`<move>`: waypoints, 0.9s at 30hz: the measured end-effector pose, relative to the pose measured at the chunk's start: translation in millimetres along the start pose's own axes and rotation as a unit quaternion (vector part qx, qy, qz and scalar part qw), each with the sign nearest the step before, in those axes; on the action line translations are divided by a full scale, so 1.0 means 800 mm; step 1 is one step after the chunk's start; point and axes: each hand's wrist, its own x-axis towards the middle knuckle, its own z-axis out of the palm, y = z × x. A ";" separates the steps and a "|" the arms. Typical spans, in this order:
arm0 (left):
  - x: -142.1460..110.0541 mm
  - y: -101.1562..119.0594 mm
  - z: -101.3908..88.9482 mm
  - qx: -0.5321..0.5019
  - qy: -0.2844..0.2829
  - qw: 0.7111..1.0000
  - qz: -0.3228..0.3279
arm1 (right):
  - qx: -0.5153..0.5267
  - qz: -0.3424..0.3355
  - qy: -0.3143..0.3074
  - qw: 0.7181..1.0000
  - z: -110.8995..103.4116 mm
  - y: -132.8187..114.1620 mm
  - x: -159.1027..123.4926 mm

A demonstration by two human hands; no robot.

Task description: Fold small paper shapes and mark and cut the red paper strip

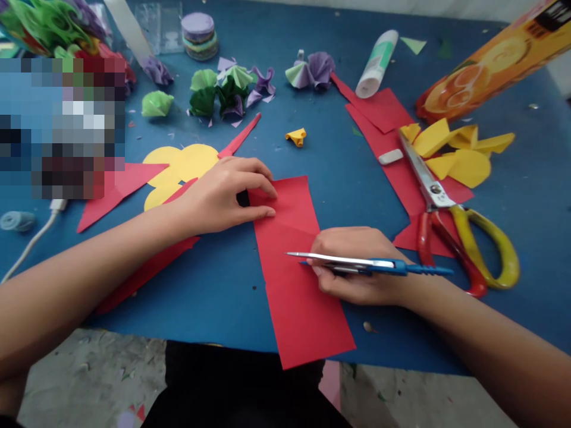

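A strip of red paper (303, 309) lies in front of me, its lower end reaching past the table's front edge. My left hand (227, 193) rests at the strip's upper left, thumb and fingers apart, the tips on the paper; it is open. My right hand (357, 261) is closed around a silver and blue drawing compass (383, 266), held nearly level with its legs close together. The compass points face left above the red strip. Partly under my left arm are yellow paper circles (196, 159) and more red paper (120, 190).
Scissors (435, 193) lie on red paper at the right, beside yellow paper pieces (470, 166) and an eraser (391, 156). Behind stand a glue stick (377, 64) and an orange carton (486, 59). Green and purple folded paper pieces (223, 89) lie across the back. A white cable (33, 241) runs left.
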 end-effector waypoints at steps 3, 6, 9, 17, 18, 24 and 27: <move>0.000 0.000 0.000 0.000 -0.001 1.000 -0.004 | 0.002 -0.004 0.001 1.000 0.000 0.000 0.000; 0.000 0.001 0.000 0.001 -0.001 1.000 -0.007 | 0.007 -0.005 0.004 1.000 -0.001 0.000 0.001; 0.000 0.001 0.000 -0.001 -0.002 1.000 -0.008 | 0.005 -0.002 0.001 1.000 -0.001 0.000 0.002; 0.000 0.001 0.000 -0.009 -0.004 1.000 -0.012 | 0.008 0.036 -0.008 0.999 -0.004 -0.005 0.002; 0.000 0.001 0.000 -0.010 -0.003 1.000 -0.011 | 0.008 0.044 -0.008 0.999 -0.004 -0.005 0.001; 0.000 0.000 0.000 -0.013 0.001 1.000 0.000 | 0.016 0.042 -0.006 0.999 -0.004 -0.007 0.002; 0.000 0.000 0.001 -0.013 0.003 1.000 0.000 | 0.011 0.052 -0.007 0.999 -0.005 -0.011 0.002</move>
